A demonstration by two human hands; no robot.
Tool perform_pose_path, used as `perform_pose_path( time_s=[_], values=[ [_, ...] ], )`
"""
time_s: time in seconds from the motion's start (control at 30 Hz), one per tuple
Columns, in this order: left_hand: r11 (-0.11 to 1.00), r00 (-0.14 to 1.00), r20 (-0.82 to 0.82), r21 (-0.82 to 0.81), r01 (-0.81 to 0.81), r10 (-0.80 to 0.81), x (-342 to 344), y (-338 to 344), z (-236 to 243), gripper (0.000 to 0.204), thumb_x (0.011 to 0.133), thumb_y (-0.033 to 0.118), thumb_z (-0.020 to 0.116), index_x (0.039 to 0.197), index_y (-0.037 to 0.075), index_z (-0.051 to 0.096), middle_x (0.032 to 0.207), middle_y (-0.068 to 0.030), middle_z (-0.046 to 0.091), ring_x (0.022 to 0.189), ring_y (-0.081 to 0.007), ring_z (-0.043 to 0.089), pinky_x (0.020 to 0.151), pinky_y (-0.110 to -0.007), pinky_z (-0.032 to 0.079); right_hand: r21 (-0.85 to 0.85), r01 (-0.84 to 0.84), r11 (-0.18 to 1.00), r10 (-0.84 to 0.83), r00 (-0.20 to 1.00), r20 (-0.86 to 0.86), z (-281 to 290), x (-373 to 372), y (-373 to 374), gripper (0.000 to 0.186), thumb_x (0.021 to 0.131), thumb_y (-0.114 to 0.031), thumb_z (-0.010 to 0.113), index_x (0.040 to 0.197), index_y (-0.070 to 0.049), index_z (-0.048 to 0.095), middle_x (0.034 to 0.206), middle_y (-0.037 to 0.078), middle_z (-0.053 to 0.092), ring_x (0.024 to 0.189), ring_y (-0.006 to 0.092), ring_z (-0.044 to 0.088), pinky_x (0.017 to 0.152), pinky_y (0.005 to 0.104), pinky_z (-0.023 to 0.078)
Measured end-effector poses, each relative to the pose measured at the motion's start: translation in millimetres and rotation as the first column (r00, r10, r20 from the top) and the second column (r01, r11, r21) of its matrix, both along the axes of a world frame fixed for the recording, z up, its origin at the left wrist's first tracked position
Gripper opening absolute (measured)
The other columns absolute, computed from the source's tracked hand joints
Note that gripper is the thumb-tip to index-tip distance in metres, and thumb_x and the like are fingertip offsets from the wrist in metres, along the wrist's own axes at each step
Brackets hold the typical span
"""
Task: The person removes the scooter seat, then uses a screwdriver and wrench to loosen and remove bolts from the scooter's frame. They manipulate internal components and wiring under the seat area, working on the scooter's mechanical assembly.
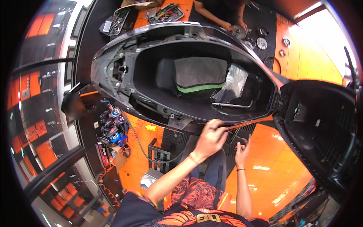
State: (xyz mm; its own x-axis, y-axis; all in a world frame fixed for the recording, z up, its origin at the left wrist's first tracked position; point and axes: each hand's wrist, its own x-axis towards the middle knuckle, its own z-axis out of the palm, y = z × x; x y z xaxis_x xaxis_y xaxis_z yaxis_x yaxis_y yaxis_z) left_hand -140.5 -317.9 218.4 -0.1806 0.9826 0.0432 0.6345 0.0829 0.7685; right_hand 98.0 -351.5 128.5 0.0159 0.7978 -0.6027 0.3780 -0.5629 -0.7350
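Observation:
A scooter lies before me with its under-seat storage bin (151, 81) exposed and its seat (317, 125) swung up to the right. Inside the bin are a folded grey cloth (200, 72) with a green edge, a clear plastic bag (235, 84) and a thin bent metal bar (231, 105). My left hand (210, 139) is at the scooter's near side edge, fingers curled together; what they grip, if anything, is hidden. To its right, my right hand (242, 153) is held lower beside the body, its fingers apart and nothing visible in them.
Across the scooter, a co-worker's hands (235, 28) hold a round metal part, with several round parts on the mat. A tool tray (166, 13) sits at the far left. Left of me are piled power tools (112, 128), a hose (141, 151) and a black stand (159, 156).

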Motion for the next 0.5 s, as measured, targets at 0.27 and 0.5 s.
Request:
perform_pose_path(
  time_s=[0.27, 0.5],
  values=[
    [0.833, 0.731, -0.449, 0.056, -0.550, 0.513, -109, -34, 72, 0.054, 0.082, 0.038, 0.079, 0.117, 0.001, 0.062, 0.118, -0.0158, 0.062, 0.116, -0.0346, 0.054, 0.102, -0.048, 0.041, 0.030, -0.519, 0.854, 0.474, 0.802, 0.363, -132, 101, -20, 0.038, 0.098, -0.020, 0.064, 0.132, -0.002, 0.059, 0.102, 0.015, 0.072, 0.061, 0.0173, 0.065, 0.055, 0.0299, 0.053],
    [0.609, 0.788, -0.370, -0.500, -0.615, 0.491, -105, -3, 60, 0.074, 0.085, 0.064, 0.067, 0.109, -0.006, 0.065, 0.107, -0.0278, 0.068, 0.102, -0.0460, 0.066, 0.086, -0.053, 0.053, 0.073, -0.231, 0.970, 0.218, 0.964, 0.152, -29, 41, 42, 0.034, 0.097, -0.019, 0.066, 0.125, -0.001, 0.064, 0.096, 0.011, 0.073, 0.065, 0.0176, 0.068, 0.055, 0.0311, 0.053]
  ],
)
